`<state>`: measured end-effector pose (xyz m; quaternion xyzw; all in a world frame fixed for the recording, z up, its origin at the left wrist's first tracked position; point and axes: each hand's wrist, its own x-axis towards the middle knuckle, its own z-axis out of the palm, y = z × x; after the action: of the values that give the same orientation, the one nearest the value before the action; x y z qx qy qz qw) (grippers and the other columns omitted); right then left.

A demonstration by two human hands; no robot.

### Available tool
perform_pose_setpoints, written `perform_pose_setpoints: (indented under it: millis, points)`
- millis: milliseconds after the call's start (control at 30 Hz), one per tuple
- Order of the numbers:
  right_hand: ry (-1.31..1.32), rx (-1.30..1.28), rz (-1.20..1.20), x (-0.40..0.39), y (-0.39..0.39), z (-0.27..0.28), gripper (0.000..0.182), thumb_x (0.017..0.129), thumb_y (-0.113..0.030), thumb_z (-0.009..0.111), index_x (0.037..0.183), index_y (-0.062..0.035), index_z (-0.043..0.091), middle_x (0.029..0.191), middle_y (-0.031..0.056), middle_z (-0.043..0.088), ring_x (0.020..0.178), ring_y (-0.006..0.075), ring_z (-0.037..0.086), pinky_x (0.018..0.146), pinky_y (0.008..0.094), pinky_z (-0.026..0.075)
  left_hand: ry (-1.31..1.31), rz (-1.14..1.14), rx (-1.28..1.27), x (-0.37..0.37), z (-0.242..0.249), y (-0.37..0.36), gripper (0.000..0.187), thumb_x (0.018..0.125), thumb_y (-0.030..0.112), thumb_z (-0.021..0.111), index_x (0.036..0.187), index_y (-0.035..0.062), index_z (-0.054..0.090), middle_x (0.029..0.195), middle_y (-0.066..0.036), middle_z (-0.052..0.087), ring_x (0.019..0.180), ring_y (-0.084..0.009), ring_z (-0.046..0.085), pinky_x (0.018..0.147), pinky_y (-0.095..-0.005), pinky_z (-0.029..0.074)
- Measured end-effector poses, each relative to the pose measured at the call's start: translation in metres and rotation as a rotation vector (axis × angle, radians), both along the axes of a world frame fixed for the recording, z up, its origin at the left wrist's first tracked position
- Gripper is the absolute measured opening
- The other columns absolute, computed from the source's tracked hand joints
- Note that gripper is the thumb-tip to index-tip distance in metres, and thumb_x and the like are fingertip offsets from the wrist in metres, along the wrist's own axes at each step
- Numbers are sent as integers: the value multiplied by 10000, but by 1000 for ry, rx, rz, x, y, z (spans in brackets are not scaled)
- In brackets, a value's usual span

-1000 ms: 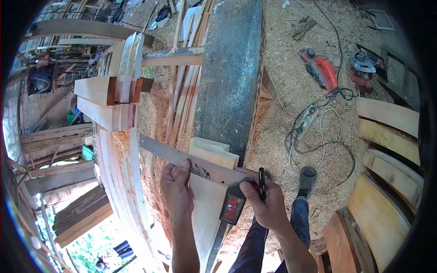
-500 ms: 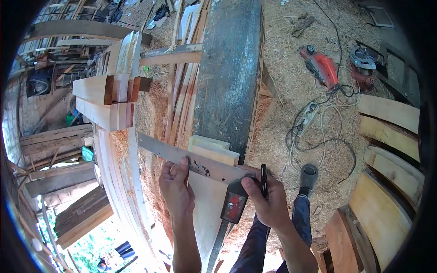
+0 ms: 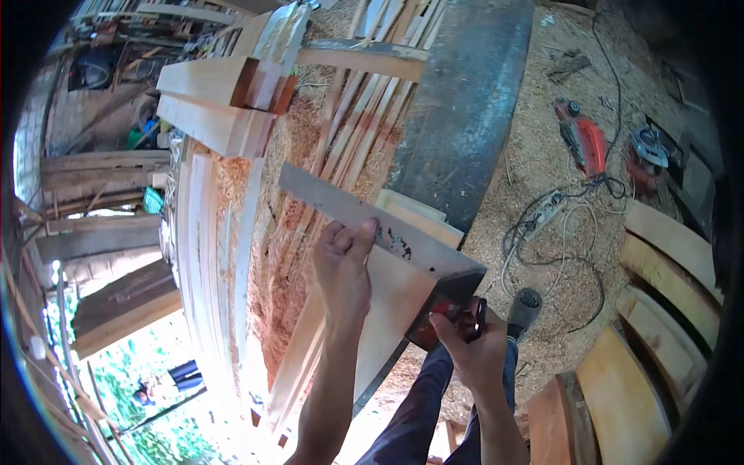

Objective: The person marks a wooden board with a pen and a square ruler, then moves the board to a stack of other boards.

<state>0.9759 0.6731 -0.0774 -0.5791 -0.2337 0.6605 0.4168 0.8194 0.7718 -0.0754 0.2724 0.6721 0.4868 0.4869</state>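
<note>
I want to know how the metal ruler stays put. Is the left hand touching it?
Touching. The head view shows the left hand with its fingertips pressed flat on the metal ruler, which lies across the pale board.

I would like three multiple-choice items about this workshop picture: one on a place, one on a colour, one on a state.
1. Where does the metal blade of the square lie?
A. across the pale board
B. on the sawdust floor
C. on the stacked timbers

2. What colour is the power planer on the floor?
A. blue
B. red-orange
C. yellow

3. What is the left hand doing?
A. hanging free
B. gripping a hammer
C. pressing its fingers on the blade

Answers: 1 A, the blade crosses the board's top end. 2 B, its body is red-orange against the sawdust. 3 C, the fingertips rest on the blade, while the right hand holds the square's stock and a dark pen.
</note>
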Motion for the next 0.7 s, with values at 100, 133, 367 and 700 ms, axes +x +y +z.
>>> perform_pose_setpoints:
  millis: [100,133,367,700]
  points:
    - [9,1,-111,-4,6,3,223,742,-146,729,910,-32,637,638,-49,562,481,-5,321,430,172,234,94,78,43,10,5,0,375,789,49,672,1060,-72,443,938,-133,578,843,-146,571,740,-232,455]
    - [-30,-15,-74,-3,7,2,215,744,-150,727,897,-30,636,639,-48,557,489,-2,331,437,173,242,215,137,53,13,5,0,376,780,56,685,1041,-61,441,939,-119,549,832,-142,561,728,-226,454]
    - [-121,-44,28,1,6,5,213,753,-170,724,876,-23,631,613,-59,493,521,11,346,461,180,259,548,35,205,17,3,-7,348,751,65,705,1010,-10,484,928,-79,485,861,-130,507,684,-250,435]
    - [-63,-30,23,3,6,3,249,765,-220,714,868,-7,635,627,-7,566,525,21,396,460,209,311,1224,-406,309,40,17,-17,363,714,127,727,1008,21,543,1132,-128,471,1025,-285,478,843,-391,428]
